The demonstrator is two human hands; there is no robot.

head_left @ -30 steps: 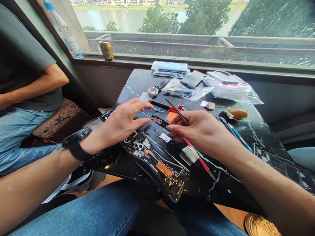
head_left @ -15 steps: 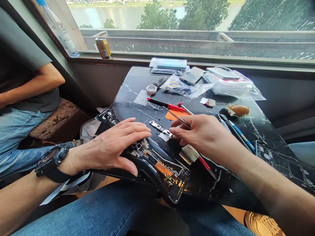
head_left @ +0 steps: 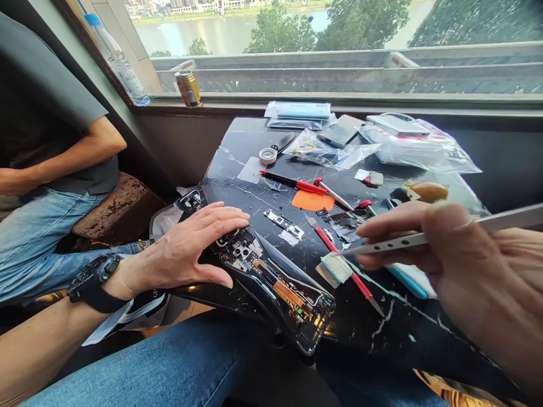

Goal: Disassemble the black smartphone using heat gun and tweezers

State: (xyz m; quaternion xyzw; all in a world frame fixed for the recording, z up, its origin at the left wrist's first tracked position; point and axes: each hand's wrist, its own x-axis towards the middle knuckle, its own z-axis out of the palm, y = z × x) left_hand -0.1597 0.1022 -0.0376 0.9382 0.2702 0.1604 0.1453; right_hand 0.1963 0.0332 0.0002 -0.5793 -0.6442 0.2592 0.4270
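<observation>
An opened phone [head_left: 288, 294] with its circuit boards and orange flex cable bare lies at the table's near edge. My left hand [head_left: 190, 243] is spread over its upper part, fingers stretched out and thumb apart, hiding some of it. My right hand [head_left: 458, 265], blurred, grips grey metal tweezers [head_left: 394, 244] pointing left. Their tip is near a red-handled blade tool [head_left: 335, 249] and a cloth-like wrapped pad [head_left: 335, 268]. A slim silvery metal plate [head_left: 282, 222] lies between the two hands, touched by neither.
Farther back are an orange pad [head_left: 313, 200], a red-black pen [head_left: 292, 182], a tape roll [head_left: 267, 156] and plastic bags [head_left: 424, 150]. A can [head_left: 188, 89] and a water bottle [head_left: 121, 65] stand on the sill. Another person [head_left: 55, 113] sits at the left.
My right hand has drawn back to the right with the tweezers, away from the silvery plate. The left hand has hardly moved. The view has shifted slightly.
</observation>
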